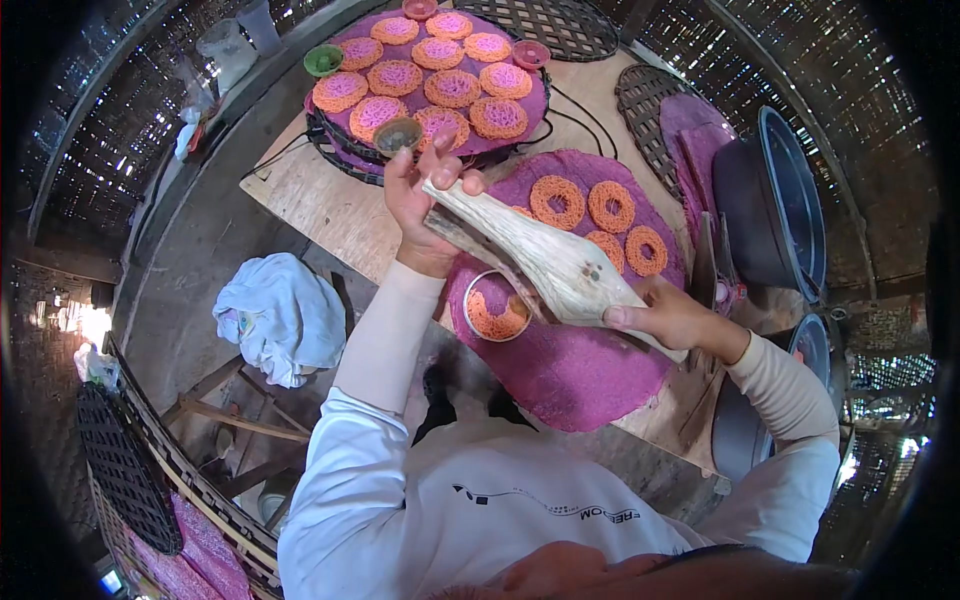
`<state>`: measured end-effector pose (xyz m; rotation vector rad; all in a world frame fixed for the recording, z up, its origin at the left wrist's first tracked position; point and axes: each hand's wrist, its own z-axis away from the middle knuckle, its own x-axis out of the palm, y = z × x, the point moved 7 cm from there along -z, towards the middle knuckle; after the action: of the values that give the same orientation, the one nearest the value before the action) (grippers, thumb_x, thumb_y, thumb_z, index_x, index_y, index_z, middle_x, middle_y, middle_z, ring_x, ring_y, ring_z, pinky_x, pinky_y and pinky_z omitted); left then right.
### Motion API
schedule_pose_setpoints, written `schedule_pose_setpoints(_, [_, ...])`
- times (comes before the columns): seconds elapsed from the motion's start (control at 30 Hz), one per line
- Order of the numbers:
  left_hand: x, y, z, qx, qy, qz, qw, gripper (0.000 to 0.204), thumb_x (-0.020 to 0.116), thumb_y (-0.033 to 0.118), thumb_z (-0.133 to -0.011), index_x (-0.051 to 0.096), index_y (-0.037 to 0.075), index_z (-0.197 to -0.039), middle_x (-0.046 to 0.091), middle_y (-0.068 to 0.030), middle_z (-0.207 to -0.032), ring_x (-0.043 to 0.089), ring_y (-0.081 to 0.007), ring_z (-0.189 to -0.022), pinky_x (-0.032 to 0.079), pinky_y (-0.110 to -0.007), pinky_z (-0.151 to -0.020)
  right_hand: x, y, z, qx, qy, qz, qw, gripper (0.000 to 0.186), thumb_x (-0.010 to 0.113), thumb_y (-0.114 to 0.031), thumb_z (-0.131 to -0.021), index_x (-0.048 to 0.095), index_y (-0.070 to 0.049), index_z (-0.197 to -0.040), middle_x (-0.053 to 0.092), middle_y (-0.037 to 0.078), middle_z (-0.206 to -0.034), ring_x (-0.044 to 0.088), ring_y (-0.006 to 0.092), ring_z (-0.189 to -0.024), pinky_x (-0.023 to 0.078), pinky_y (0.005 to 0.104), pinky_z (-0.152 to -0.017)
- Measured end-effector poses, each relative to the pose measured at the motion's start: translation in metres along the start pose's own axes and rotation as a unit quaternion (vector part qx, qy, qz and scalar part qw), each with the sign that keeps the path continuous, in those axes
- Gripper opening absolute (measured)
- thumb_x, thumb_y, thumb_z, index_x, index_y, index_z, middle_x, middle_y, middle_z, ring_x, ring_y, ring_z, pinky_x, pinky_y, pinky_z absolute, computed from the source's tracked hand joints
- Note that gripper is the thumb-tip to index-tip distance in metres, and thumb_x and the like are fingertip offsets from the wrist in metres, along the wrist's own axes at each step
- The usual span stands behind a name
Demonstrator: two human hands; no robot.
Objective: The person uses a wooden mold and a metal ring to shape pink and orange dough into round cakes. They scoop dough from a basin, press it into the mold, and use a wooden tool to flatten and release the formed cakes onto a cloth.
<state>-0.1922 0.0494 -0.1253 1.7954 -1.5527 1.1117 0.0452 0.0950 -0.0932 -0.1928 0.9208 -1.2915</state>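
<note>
My left hand [412,232] is wrapped round the narrow upper end of a long, pale, ridged piece [545,250] that looks like a dried plant sheath. Its broad lower end is gripped by my right hand [682,318], thumb on top. The piece slants across the front of me, above a purple cloth [580,390]. Below it, a thin round ring mould [466,310] surrounds orange grainy food that covers only part of its inside. Several orange food rings [557,203] lie on the cloth beyond, one mostly hidden by the piece.
Ahead stands a round tray [315,122] of orange cakes with pink centres, small bowls [323,60] at its rim. Large dark basins [770,200] stand at the right beside a woven lattice [640,100]. A white cloth bundle [280,315] sits left of the wooden table [325,205].
</note>
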Motion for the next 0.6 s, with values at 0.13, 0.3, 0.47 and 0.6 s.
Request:
schedule_pose_setpoints(0.13, [0.011, 0.013, -0.007, -0.011, -0.029, -0.018, 0.999, 0.042, 0.04, 0.041, -0.088, 0.047, 0.007, -0.111, 0.057, -0.0038, -0.07, 0.058, -0.0329, -0.083, 0.049, -0.049, -0.071, 0.006, -0.022, -0.01, -0.082, 0.031, -0.039, 0.995, 0.049, 0.064, -0.048, -0.078, 0.067, 0.001, -0.079, 0.053, 0.0, -0.056, 0.047, 0.0076, -0.052, 0.037, 0.0275, -0.048])
schedule_pose_setpoints(0.3, [0.027, 0.036, 0.002, 0.015, 0.007, -0.095, 0.995, 0.045, 0.039, 0.042, -0.087, 0.046, 0.006, -0.114, 0.055, -0.0007, -0.066, 0.057, -0.0275, -0.075, 0.047, -0.043, -0.072, 0.027, -0.025, -0.026, -0.071, 0.014, -0.048, 0.996, 0.045, 0.064, -0.045, -0.079, 0.065, -0.001, -0.07, 0.049, -0.003, -0.051, 0.043, 0.0054, -0.049, 0.035, 0.0271, -0.046])
schedule_pose_setpoints(0.47, [0.012, 0.035, 0.026, 0.021, 0.066, -0.116, 0.991, 0.05, 0.037, 0.042, -0.086, 0.043, 0.004, -0.12, 0.053, 0.0031, -0.063, 0.054, -0.02, -0.068, 0.043, -0.036, -0.077, 0.041, -0.023, -0.015, -0.041, -0.034, -0.101, 0.993, 0.044, 0.064, -0.044, -0.08, 0.065, -0.001, -0.068, 0.049, -0.002, -0.05, 0.042, 0.0059, -0.047, 0.034, 0.0261, -0.045])
schedule_pose_setpoints(0.6, [0.015, 0.01, 0.026, -0.015, 0.043, -0.052, 0.998, 0.061, 0.038, 0.051, -0.087, 0.04, 0.006, -0.128, 0.053, 0.0006, -0.069, 0.054, -0.0246, -0.083, 0.044, -0.038, -0.077, 0.026, -0.019, 0.007, -0.031, 0.0, -0.071, 0.997, 0.043, 0.064, -0.042, -0.08, 0.066, 0.0, -0.071, 0.053, -0.001, -0.054, 0.045, 0.0054, -0.05, 0.035, 0.0239, -0.047])
